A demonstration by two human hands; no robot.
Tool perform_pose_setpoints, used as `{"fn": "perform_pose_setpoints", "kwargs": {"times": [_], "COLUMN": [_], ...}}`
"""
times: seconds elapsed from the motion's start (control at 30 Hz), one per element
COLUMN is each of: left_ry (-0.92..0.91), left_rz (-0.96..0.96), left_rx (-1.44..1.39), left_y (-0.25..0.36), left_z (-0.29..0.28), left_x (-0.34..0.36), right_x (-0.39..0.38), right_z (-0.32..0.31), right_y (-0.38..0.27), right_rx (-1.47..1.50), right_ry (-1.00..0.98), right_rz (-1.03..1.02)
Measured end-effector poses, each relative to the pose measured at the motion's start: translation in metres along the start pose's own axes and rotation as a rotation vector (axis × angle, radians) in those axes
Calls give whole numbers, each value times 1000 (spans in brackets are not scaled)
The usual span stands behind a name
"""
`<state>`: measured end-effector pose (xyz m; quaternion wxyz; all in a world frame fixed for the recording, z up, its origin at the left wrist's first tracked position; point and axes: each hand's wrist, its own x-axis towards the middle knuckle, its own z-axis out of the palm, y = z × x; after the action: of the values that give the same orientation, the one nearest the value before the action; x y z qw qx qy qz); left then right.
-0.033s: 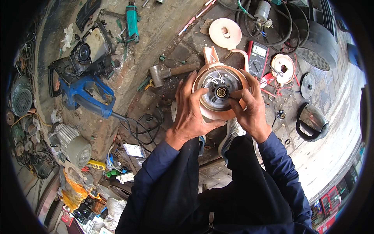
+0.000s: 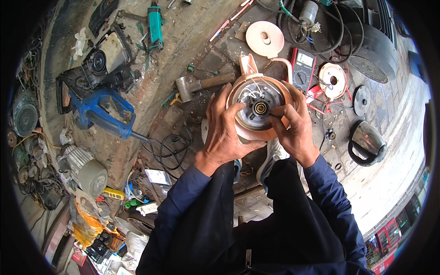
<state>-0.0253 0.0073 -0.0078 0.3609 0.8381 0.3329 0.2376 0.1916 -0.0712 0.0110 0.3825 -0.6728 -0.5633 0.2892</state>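
Observation:
A pink plastic appliance body with a handle is held base-up between my hands, showing a round metal plate, white wires and a dark ringed fitting at its centre. My left hand grips the left side, fingertips on the rim. My right hand grips the right side, thumb and finger beside the central fitting. Above lies a pink oval lid. To the right are a red-cased multimeter and a pink round part. A wooden-handled hammer is to the left.
Left are a blue power tool, a grey motor, a green tool and scattered scrap. Right lie a black disc, a dark handled part and a large grey machine. Cables coil at the top.

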Motion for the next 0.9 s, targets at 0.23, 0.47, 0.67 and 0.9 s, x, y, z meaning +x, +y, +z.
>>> {"fn": "perform_pose_setpoints", "kwargs": {"times": [0.23, 0.47, 0.67, 0.9], "left_ry": [4, -18, -21, -44], "left_rz": [-17, -29, -40, -65], "left_rx": [9, 2, -18, 30], "left_y": [1, 2, 4, 7], "left_z": [0, 1, 2, 0], "left_x": [-2, -2, -2, -2], "right_x": [3, 5, 7, 8], "right_z": [-2, -6, -6, -6], "right_y": [1, -1, -1, -1], "right_rx": [17, 25, 30, 50], "right_ry": [-22, -50, -48, -66], "right_rz": [-7, 5, 26, 36]}}
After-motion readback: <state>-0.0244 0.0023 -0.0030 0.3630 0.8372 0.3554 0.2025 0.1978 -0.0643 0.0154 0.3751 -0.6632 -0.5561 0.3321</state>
